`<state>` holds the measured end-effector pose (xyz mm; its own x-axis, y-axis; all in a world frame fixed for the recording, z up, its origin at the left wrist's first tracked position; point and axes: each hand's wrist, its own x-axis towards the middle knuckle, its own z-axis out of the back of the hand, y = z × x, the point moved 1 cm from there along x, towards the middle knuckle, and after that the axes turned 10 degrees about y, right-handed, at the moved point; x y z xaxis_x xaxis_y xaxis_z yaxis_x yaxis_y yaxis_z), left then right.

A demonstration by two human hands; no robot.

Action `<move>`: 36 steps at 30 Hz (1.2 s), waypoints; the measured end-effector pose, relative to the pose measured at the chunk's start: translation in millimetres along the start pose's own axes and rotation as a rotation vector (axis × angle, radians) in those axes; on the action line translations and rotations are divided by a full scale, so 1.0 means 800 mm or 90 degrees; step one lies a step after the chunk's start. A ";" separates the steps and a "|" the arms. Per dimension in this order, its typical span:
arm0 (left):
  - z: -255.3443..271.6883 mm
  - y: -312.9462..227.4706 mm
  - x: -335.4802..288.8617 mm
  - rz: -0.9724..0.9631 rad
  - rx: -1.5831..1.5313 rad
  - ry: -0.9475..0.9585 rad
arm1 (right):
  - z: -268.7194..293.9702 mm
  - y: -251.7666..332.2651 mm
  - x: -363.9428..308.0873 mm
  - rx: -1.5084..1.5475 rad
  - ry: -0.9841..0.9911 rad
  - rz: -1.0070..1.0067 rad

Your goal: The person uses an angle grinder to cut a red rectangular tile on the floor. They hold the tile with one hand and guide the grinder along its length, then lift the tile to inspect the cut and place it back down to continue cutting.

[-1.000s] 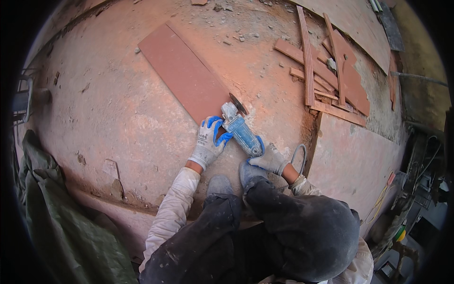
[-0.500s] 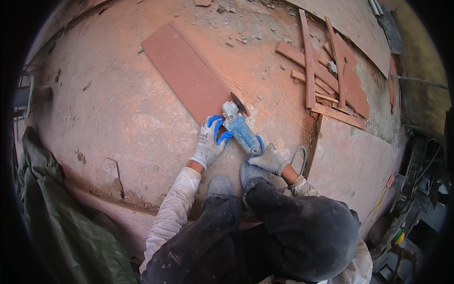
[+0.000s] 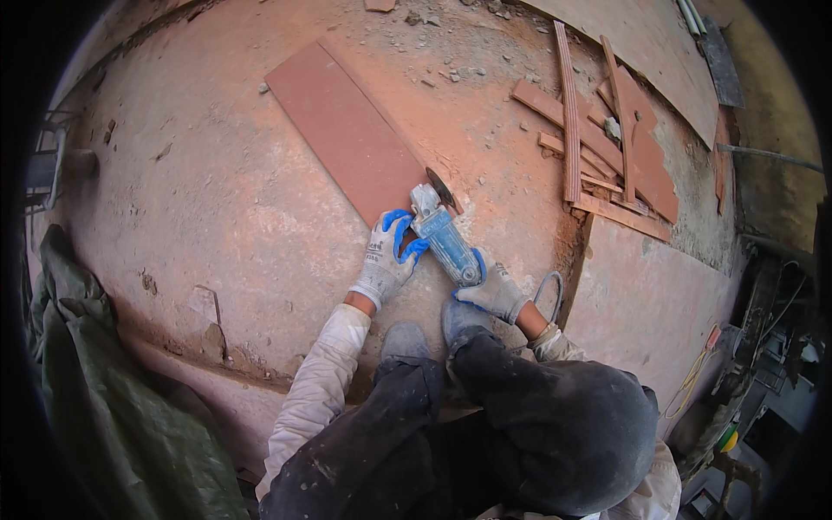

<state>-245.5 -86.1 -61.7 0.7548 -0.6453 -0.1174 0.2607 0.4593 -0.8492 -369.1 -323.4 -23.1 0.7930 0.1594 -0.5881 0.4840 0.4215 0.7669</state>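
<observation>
My right hand [image 3: 496, 291], in a grey and blue glove, wraps round the rear end of a blue angle grinder [image 3: 448, 248]. The grinder's dark disc [image 3: 440, 185] stands on edge at the right side of a long reddish-brown tile [image 3: 351, 139], near the tile's close end. My left hand [image 3: 386, 258], gloved alike, is curled over that close end of the tile. Its thumb reaches to the grinder's body and its fingertips lie beside the grinder's head. What lies under the left palm is hidden. The tile lies flat, slanting away to the far left.
Broken tile strips [image 3: 598, 156] are heaped on the right. Rubble [image 3: 451, 74] and orange dust lie beyond the tile. A grey cable [image 3: 548, 290] loops beside my right wrist. My shoes [image 3: 405, 341] stand just behind the grinder. A green tarpaulin [image 3: 95, 364] hangs at the left.
The whole view has shifted slightly. My hands, the grinder and the tile keep nearly the same places relative to each other.
</observation>
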 end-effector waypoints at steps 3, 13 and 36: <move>0.000 0.001 -0.001 0.007 0.005 -0.002 | 0.000 0.001 0.003 0.000 0.002 0.009; 0.004 0.003 0.005 0.022 0.029 0.017 | 0.000 0.009 0.006 0.017 -0.010 -0.021; 0.019 -0.007 0.008 0.059 -0.085 -0.007 | 0.013 0.025 0.017 0.019 0.039 -0.058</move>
<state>-233.2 -83.8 -49.7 0.7789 -0.5969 -0.1924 0.1085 0.4304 -0.8961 -344.9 -322.1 -13.3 0.7213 0.1764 -0.6698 0.5649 0.4097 0.7163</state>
